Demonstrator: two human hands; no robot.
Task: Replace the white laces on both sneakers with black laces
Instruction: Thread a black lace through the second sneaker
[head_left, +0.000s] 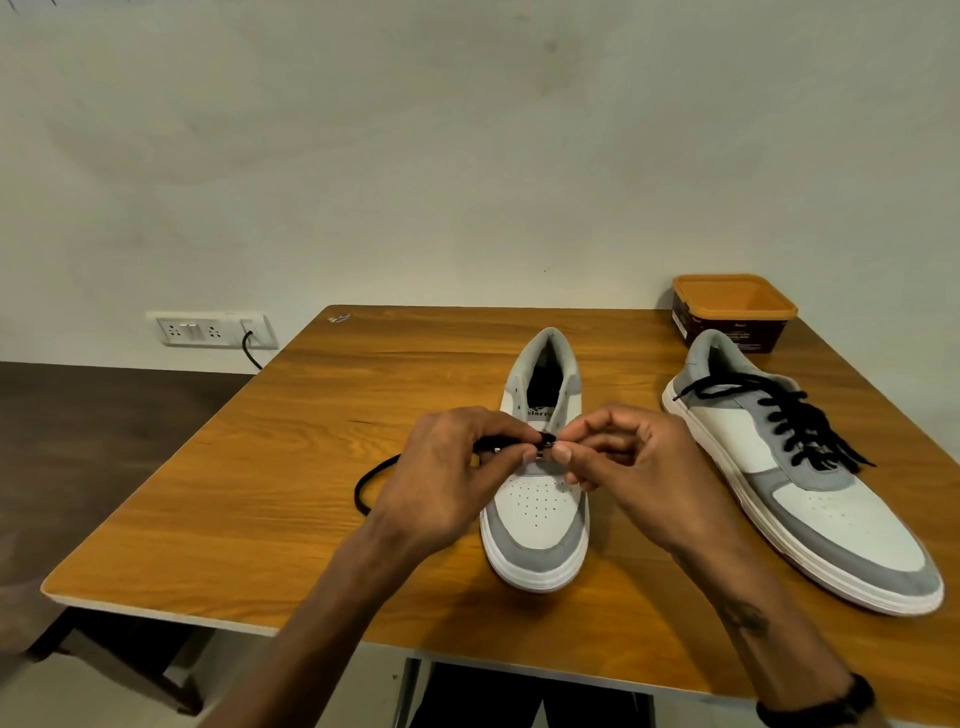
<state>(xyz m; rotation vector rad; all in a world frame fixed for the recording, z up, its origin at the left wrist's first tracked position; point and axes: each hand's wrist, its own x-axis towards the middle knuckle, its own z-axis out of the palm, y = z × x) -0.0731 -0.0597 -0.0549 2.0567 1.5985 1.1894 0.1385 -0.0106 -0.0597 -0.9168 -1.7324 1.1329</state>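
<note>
On wooden table (260, 467), two sneakers (540, 509).

2 sneakers (537, 499) (800, 478), 2 blk laces (374, 480) (789, 421), 1 tub (733, 312), 2 hands (447, 483) (639, 467).

Both forearms are bare, with no sleeves reaching the wrists. A dark band (821, 706) circles the right wrist at five o'clock in the view. Above it, on the right forearm, sits a small dark mark (744, 618), perhaps a tattoo; its shape is unclear.
</note>
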